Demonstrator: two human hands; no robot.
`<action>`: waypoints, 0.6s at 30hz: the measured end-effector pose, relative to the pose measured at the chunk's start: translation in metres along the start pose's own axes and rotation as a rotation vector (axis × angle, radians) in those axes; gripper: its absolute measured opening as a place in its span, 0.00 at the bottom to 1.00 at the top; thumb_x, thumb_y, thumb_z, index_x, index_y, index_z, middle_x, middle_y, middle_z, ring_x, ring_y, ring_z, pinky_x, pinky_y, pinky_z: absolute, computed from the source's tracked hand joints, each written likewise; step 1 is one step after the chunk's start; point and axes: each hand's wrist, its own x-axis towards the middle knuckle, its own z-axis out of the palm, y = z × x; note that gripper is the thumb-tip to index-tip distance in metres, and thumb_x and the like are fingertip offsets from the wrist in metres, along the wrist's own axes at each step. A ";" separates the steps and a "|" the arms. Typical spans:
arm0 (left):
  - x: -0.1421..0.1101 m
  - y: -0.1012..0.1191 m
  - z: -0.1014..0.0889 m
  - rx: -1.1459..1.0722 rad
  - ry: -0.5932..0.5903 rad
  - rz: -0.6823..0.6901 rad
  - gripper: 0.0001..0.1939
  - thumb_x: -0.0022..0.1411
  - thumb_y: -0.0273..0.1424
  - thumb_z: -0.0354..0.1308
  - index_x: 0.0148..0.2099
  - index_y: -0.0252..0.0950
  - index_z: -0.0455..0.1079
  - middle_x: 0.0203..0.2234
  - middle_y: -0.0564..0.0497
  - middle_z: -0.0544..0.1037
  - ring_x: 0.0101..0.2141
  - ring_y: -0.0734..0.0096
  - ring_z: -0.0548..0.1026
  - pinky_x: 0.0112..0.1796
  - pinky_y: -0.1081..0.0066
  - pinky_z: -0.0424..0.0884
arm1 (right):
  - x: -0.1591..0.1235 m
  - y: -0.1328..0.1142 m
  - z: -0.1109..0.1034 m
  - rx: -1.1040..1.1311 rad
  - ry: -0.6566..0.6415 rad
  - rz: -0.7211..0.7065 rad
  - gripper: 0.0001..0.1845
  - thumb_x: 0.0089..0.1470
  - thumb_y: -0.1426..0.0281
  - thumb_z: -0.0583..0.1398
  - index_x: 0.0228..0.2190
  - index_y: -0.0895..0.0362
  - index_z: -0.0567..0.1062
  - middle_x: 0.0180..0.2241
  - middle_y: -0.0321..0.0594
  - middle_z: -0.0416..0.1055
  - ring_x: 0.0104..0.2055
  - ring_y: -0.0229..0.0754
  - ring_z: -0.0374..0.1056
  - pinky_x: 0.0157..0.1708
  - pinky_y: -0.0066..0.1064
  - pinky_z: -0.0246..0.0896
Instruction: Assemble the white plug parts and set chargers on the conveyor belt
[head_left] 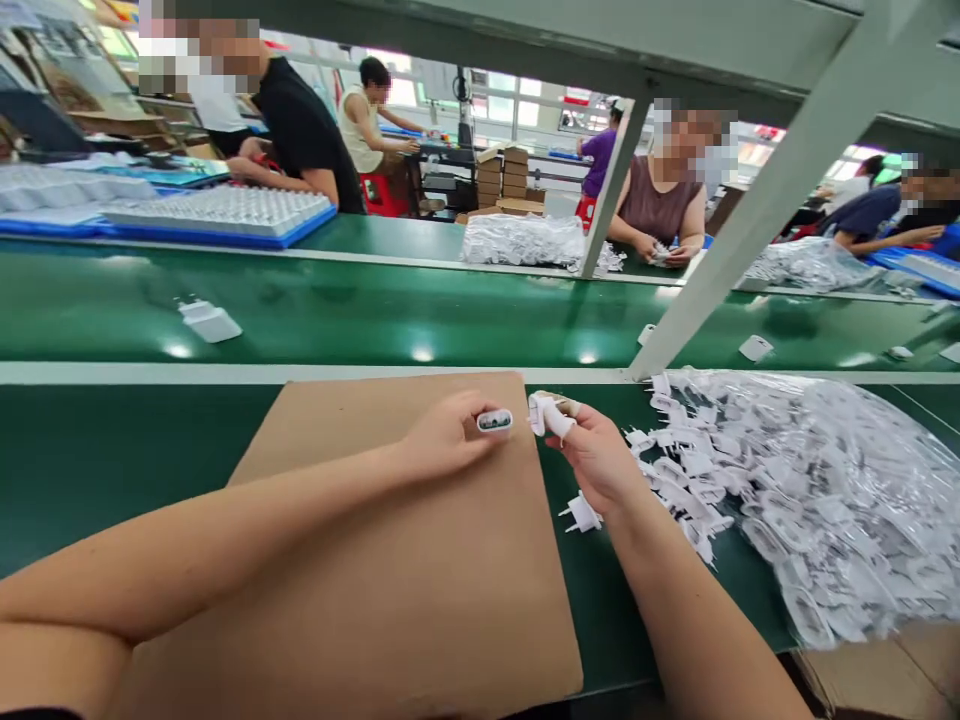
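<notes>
Left hand (442, 437) is gripping a white housing (495, 421), its open end showing, above the cardboard sheet (390, 570); right hand (604, 455), apart but near, is pinching a white piece (537, 413). Pieces are apparently being presented together, calling for aligned ends.

Green conveyor belt (420, 310), 1 white diagonal beam (757, 190), stacked brown boxes (502, 178), bright windows (517, 103)

Left hand (448, 436) grips a white casing (495, 421), its open end showing; right hand (592, 445) pinches a white plug piece (541, 413); cardboard (390, 560) reaches the desk's (67, 450) near edge.
</notes>
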 end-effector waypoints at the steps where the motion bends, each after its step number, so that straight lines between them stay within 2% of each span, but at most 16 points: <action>1: -0.013 0.006 0.000 0.010 -0.017 0.007 0.14 0.61 0.40 0.62 0.46 0.40 0.78 0.40 0.46 0.80 0.41 0.59 0.77 0.45 0.62 0.72 | 0.000 0.002 0.001 -0.044 -0.007 -0.007 0.22 0.42 0.54 0.74 0.37 0.54 0.83 0.39 0.41 0.79 0.39 0.42 0.71 0.37 0.31 0.65; 3: -0.030 0.012 0.003 -0.040 -0.031 -0.010 0.12 0.61 0.39 0.63 0.45 0.40 0.78 0.37 0.47 0.78 0.38 0.60 0.77 0.42 0.63 0.73 | -0.002 0.008 0.003 -0.208 -0.010 -0.096 0.18 0.48 0.56 0.70 0.38 0.53 0.83 0.40 0.41 0.79 0.41 0.43 0.72 0.42 0.35 0.67; 6: -0.040 0.009 0.013 -0.239 0.022 -0.079 0.22 0.56 0.40 0.68 0.52 0.40 0.76 0.41 0.46 0.78 0.40 0.59 0.77 0.43 0.63 0.74 | -0.009 0.016 0.005 -0.653 -0.015 -0.394 0.12 0.57 0.66 0.63 0.43 0.52 0.82 0.43 0.43 0.76 0.47 0.46 0.71 0.50 0.40 0.67; 8: -0.041 0.004 0.017 -0.345 0.037 -0.127 0.24 0.54 0.41 0.70 0.52 0.40 0.76 0.42 0.46 0.79 0.41 0.59 0.77 0.43 0.62 0.74 | -0.015 0.017 0.007 -0.930 -0.064 -0.565 0.17 0.58 0.73 0.59 0.47 0.53 0.80 0.45 0.45 0.75 0.50 0.48 0.70 0.52 0.42 0.68; 9: -0.040 0.001 0.018 -0.369 0.028 -0.135 0.22 0.54 0.41 0.70 0.49 0.39 0.77 0.40 0.47 0.79 0.40 0.59 0.77 0.43 0.63 0.74 | -0.018 0.017 0.009 -1.026 -0.102 -0.613 0.20 0.57 0.76 0.57 0.49 0.53 0.79 0.45 0.46 0.74 0.51 0.48 0.70 0.52 0.42 0.68; 12: -0.039 -0.002 0.016 -0.374 0.015 -0.105 0.12 0.57 0.41 0.68 0.39 0.39 0.78 0.35 0.49 0.79 0.38 0.60 0.77 0.42 0.63 0.73 | -0.023 0.017 0.017 -1.208 -0.192 -0.673 0.26 0.56 0.81 0.55 0.53 0.53 0.76 0.45 0.46 0.73 0.49 0.48 0.70 0.48 0.41 0.70; 15: -0.039 -0.001 0.011 -0.387 0.026 -0.083 0.11 0.57 0.40 0.68 0.37 0.39 0.79 0.35 0.49 0.79 0.40 0.59 0.77 0.43 0.63 0.73 | -0.021 0.019 0.024 -1.334 -0.233 -0.713 0.29 0.54 0.84 0.53 0.53 0.52 0.76 0.42 0.45 0.73 0.46 0.49 0.69 0.46 0.41 0.69; 18: -0.039 0.001 0.009 -0.407 0.025 -0.091 0.10 0.56 0.40 0.68 0.37 0.39 0.80 0.35 0.48 0.79 0.39 0.59 0.76 0.43 0.63 0.73 | -0.016 0.020 0.028 -1.366 -0.264 -0.718 0.29 0.53 0.84 0.52 0.52 0.52 0.75 0.41 0.45 0.72 0.45 0.49 0.68 0.44 0.41 0.68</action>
